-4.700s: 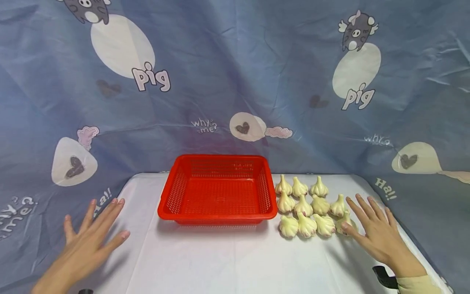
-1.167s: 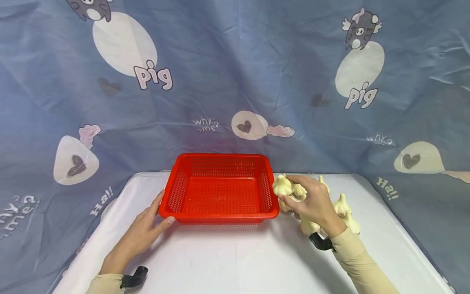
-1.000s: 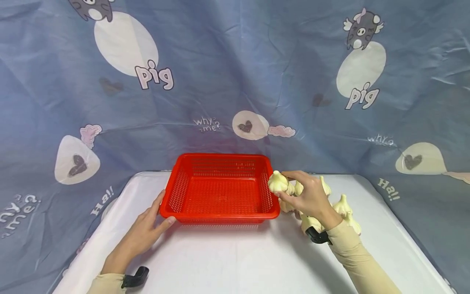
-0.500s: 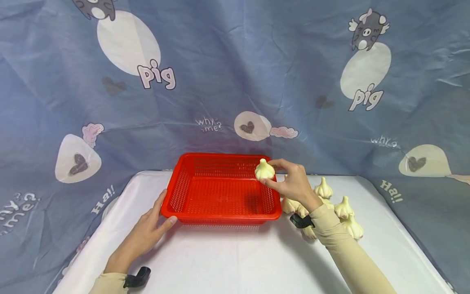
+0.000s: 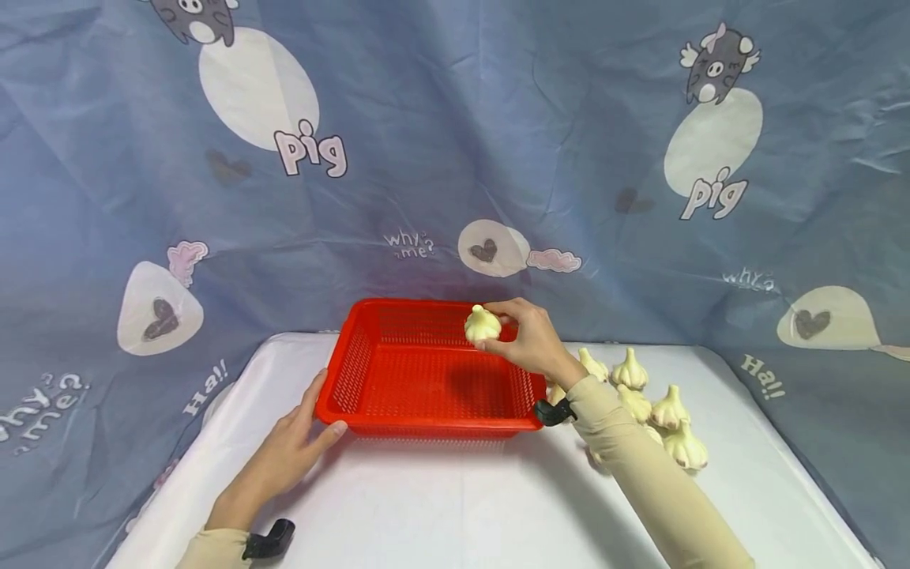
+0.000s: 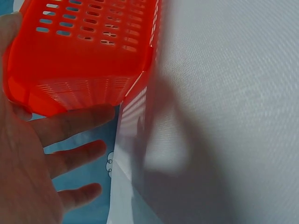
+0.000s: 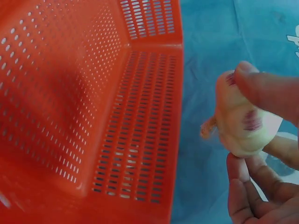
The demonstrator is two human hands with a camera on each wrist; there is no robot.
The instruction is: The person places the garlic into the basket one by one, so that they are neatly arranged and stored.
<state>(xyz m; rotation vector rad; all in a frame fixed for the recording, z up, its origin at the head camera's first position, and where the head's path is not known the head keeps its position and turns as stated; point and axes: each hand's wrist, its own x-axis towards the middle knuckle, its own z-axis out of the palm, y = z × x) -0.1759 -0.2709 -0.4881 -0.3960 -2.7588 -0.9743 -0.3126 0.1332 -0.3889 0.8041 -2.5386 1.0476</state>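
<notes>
My right hand point(image 5: 532, 336) holds a pale garlic bulb point(image 5: 482, 325) between thumb and fingers, stem upward, above the back right part of a red plastic basket point(image 5: 434, 422). In the right wrist view, purple streaks show on the underside of the garlic bulb point(image 7: 243, 119), level with the perforated basket wall point(image 7: 180, 93). My left hand point(image 5: 280, 450) rests at the basket's front left corner, thumb on the front rim. The left wrist view shows its fingers point(image 6: 77, 156) stretched out straight beside the basket's outside wall point(image 6: 88, 91). The basket's visible floor bears no garlic.
Several more garlic bulbs point(image 5: 671, 408) stand on the white table point(image 5: 426, 506) right of the basket, some hidden behind the right forearm point(image 5: 647, 474). A blue printed cloth point(image 5: 398, 142) hangs behind and around the table.
Over the last second my right hand has carried the garlic bulb up and left, from the basket's right rim to above its inside. Earlier, both hands were spread apart, empty; the left hand stays at the basket.
</notes>
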